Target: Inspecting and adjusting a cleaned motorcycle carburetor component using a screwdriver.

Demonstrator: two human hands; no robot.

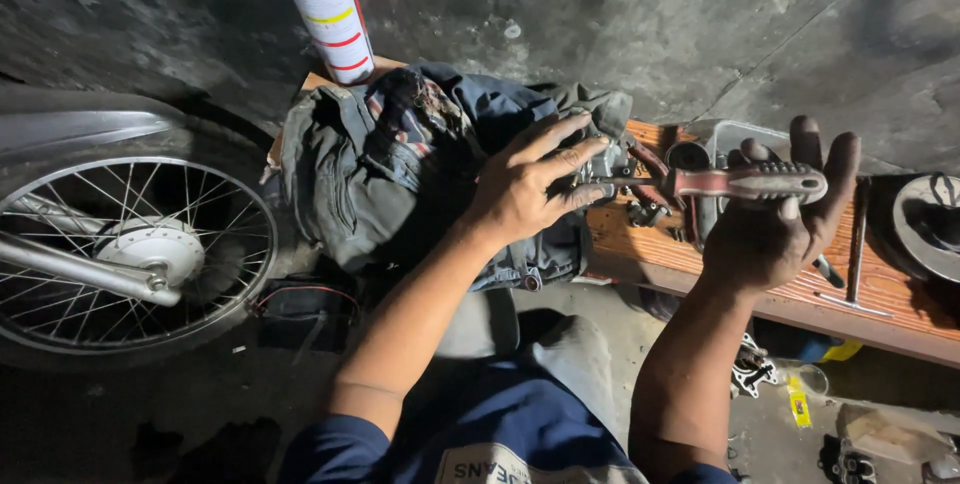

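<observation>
Our left hand (525, 184) lies spread, fingers open, steadying a small metal part (605, 172) against the heap of grey rags (370, 169) on the wooden counter (880, 294). Our right hand (775, 229), palm up and half open, loosely cradles red-handled pliers (750, 182) whose nose reaches that part

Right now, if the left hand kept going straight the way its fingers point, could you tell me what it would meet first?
Probably the small metal part on the wooden bench: the left hand lies on the heap of rags, fingertips pointing right and already about touching it, though depth is unclear.
</observation>
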